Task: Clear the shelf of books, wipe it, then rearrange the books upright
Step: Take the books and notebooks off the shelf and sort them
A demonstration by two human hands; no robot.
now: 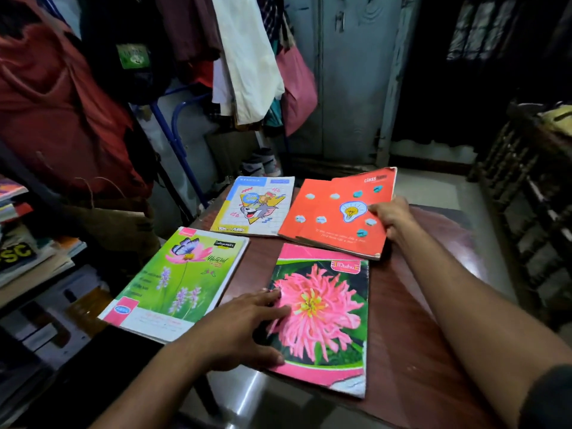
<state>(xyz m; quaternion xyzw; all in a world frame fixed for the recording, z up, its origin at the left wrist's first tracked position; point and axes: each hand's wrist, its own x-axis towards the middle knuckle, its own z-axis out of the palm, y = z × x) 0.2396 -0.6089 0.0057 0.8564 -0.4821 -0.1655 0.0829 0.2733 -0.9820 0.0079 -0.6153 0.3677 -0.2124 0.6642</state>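
Note:
Several notebooks lie flat on a dark red-brown table (411, 305). My left hand (244, 329) rests with spread fingers on the left edge of the pink-flower notebook (328, 317) nearest me. My right hand (391, 216) grips the right edge of the orange light-bulb notebook (331, 212), thumb on its cover, and that edge is lifted slightly. A green butterfly notebook (182, 280) lies at the left and overhangs the table edge. Behind it is a cartoon-cat notebook (255, 205). A shelf (34, 283) at the far left holds stacked books (18, 249).
Clothes (247, 57) hang on a blue rack (173, 134) behind the table. A grey cupboard door (349, 72) stands at the back. A dark wooden rack (526, 187) is at the right. Shoes (263, 164) sit on the floor beyond the table.

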